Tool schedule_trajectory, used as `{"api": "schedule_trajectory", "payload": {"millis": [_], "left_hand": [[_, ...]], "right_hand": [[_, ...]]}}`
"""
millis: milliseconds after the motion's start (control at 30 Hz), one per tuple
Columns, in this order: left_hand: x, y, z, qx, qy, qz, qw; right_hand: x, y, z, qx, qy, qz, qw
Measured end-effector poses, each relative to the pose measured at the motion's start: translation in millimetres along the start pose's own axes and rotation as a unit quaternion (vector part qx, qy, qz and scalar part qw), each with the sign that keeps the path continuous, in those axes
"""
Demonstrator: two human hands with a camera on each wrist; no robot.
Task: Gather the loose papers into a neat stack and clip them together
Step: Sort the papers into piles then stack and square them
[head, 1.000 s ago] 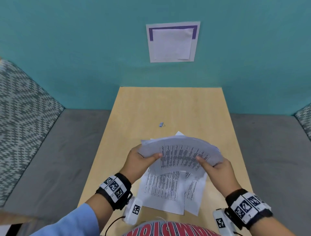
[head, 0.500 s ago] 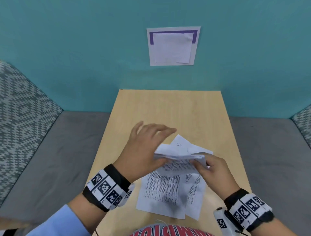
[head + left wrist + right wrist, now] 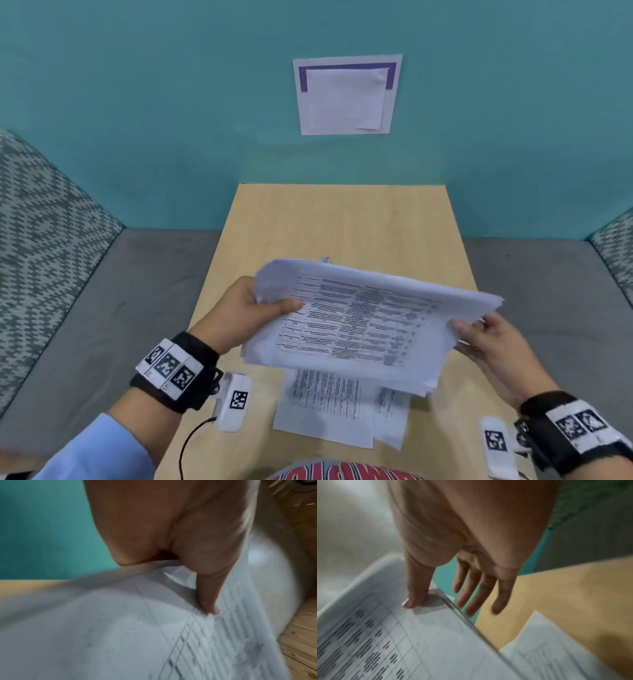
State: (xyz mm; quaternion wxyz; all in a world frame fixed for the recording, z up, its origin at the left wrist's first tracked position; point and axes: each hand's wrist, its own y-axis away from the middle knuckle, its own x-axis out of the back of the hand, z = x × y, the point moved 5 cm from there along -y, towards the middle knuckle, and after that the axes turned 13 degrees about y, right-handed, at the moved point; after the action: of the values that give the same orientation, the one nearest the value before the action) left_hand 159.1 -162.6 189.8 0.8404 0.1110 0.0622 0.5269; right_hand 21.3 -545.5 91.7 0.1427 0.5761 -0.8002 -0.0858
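Note:
A thick stack of printed papers [image 3: 359, 318] hangs tilted above the wooden table [image 3: 342, 219], printed side up. My left hand [image 3: 270, 301] grips its left edge, thumb on top and fingers hidden underneath; the left wrist view shows that thumb [image 3: 207, 608] pressed on the sheet. My right hand [image 3: 476, 329] is at the right edge. Its thumb [image 3: 412, 601] rests on the top sheet, while the fingers [image 3: 471, 601] stretch straight past the edge. Two loose sheets [image 3: 322, 411] lie on the table below. A small clip [image 3: 325, 259] peeks out behind the stack's far edge.
A teal wall carries a pinned paper sign [image 3: 347, 96]. Grey bench seats [image 3: 102, 325] flank the narrow table on both sides, with patterned cushions [image 3: 44, 240] further out. The table's far half is bare wood.
Half a second ago the left hand hovered over the stack, held low and edge-on by the right. Now the stack is raised, face up, the left hand on its left edge, the right hand further right.

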Motion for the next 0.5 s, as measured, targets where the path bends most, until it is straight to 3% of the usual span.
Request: {"api": "schedule_trajectory", "payload": {"millis": [100, 233, 300, 400, 500], "left_hand": [[3, 2, -13, -0.028, 0.101, 0.041, 0.994], [5, -8, -59, -0.031, 0.115, 0.071, 0.99], [8, -14, -104, 0.013, 0.053, 0.057, 0.997], [10, -20, -164, 0.065, -0.098, 0.02, 0.993], [12, -26, -180, 0.058, -0.14, 0.024, 0.988]], "right_hand": [[-22, 4, -31, 0.034, -0.013, -0.052, 0.998], [-33, -5, -28, 0.093, 0.066, 0.043, 0.993], [-40, -8, 5, 0.079, 0.125, 0.057, 0.987], [-53, -9, 59, 0.051, 0.215, 0.003, 0.975], [-61, -12, 69, 0.036, 0.254, 0.005, 0.967]]}}
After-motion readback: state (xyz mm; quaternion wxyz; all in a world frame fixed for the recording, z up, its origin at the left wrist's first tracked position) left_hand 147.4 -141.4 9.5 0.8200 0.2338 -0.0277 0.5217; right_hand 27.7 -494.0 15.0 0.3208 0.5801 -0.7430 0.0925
